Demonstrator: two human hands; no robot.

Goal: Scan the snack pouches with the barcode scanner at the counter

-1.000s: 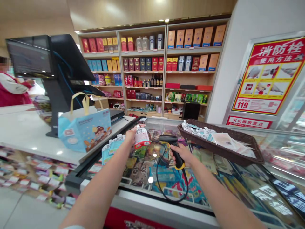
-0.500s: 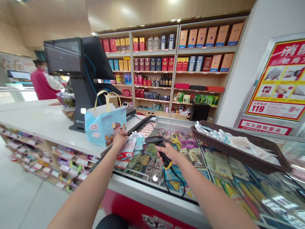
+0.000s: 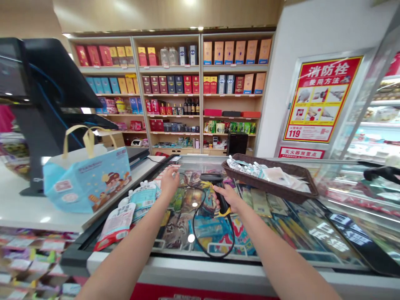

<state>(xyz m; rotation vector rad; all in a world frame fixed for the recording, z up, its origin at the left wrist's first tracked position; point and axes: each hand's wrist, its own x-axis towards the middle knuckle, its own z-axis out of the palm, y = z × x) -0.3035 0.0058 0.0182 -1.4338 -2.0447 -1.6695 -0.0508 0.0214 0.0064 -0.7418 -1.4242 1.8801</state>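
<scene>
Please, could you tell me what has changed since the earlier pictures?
The red-and-white pouch went left and nearer to the person; it now lies beside the blue pouches. The left hand has let it go and moved away, forward and right, over the glass top. The right hand still holds the scanner; the blue bag and brown basket stayed in place.

The left grip (image 3: 169,180), which held the red-and-white pouch (image 3: 116,225) a second ago, is now off it, near mid-frame. The pouch now lies at lower left, beside the blue-and-white pouches (image 3: 144,196). The view has swung, leaving the monitor (image 3: 11,68) cut off at the left edge.
</scene>
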